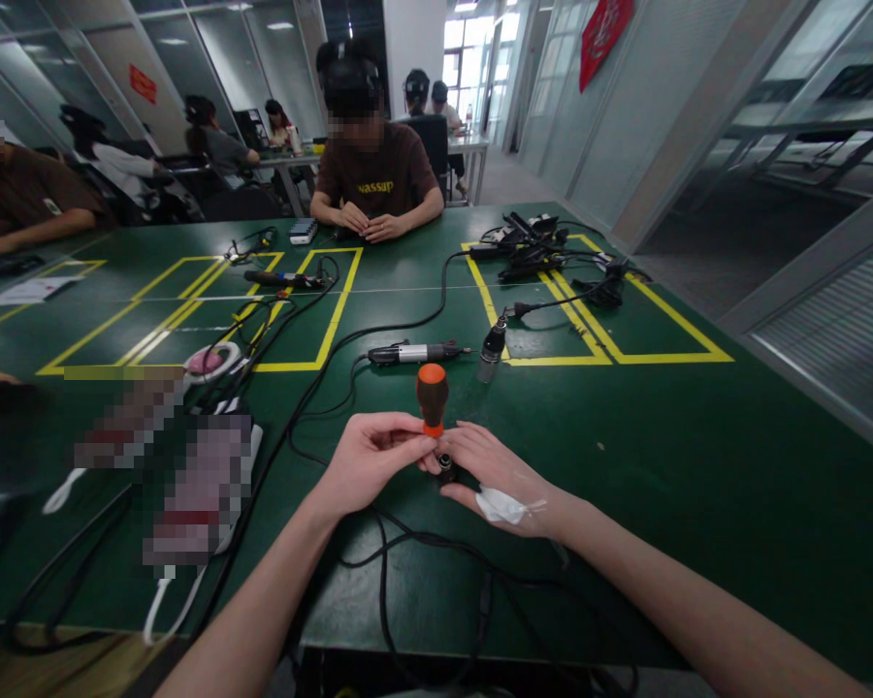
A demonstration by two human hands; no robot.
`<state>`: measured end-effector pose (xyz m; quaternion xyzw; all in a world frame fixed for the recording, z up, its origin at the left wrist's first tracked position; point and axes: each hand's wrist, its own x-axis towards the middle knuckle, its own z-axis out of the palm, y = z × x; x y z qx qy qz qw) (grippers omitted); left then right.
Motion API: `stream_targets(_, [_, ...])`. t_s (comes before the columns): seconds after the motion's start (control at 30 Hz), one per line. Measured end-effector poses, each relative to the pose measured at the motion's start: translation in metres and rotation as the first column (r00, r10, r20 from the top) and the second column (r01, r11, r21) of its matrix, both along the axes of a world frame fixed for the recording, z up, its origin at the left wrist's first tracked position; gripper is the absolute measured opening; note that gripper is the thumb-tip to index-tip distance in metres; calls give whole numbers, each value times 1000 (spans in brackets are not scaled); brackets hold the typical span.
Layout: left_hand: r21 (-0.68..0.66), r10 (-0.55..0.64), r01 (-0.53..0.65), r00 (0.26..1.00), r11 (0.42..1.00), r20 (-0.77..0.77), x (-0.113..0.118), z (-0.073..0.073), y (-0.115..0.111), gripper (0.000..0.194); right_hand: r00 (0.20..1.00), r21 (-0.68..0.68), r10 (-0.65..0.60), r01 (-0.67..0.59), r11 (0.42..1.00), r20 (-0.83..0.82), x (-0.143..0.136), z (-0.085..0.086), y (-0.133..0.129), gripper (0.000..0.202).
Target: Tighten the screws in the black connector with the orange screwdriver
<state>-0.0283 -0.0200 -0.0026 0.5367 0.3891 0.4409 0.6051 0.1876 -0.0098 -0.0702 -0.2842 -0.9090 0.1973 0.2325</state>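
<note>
In the head view, my left hand [378, 456] pinches a stubby screwdriver [432, 390] just under its orange and dark brown handle, which stands upright. My right hand [491, 470], with a white dressing near its wrist, curls around a small black cylindrical part [445, 469] with a metallic ring at its top. My fingertips meet around the screwdriver's lower end; its tip is hidden. Beyond my hands lies a grey and black electric screwdriver [416, 353] with a cable. A black, clear-bottomed cylindrical piece [492, 351] stands to its right.
Black cables [436, 538] run across the green table [669, 465] beneath my forearms. Two phone-like devices [204, 485] lie at the left. A heap of black tools and cables [531, 247] sits at the back right. A person [378, 174] sits across the table.
</note>
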Motion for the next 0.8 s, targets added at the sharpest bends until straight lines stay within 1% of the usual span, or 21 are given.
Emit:
stream_targets(0.13, [-14,15,-15,1000,1000,-7,1,1,1,38,1000,2,-8,8,1000,-5,0,-2,0,29])
stream_targets(0.27, [6,15,-15,1000,1000,26,1,1,1,39,1000,-13,-14,14,1000,-15,-1,-2,-1,29])
stream_targets(0.33, [25,7,-8,1000,1000,30,0,1,1,37,1000,-22,-13,12,1000,-15,-1,-1,-1,28])
stream_targets(0.43, [55,-9,9,1000,998,-6,-2,0,1,33,1000,-18,-2,2,1000,-8,0,1,0,27])
stream_targets(0.57, [12,-13,13,999,1000,-32,-1,0,0,35,1000,-11,-4,4,1000,0,0,0,0,30])
stream_targets(0.67, [-5,-16,16,1000,1000,-13,0,1,0,36,1000,-6,-8,9,1000,4,0,-2,1,32])
stream_targets(0.8, [14,-33,32,997,999,65,0,0,0,36,1000,0,-19,19,1000,4,0,-4,0,30])
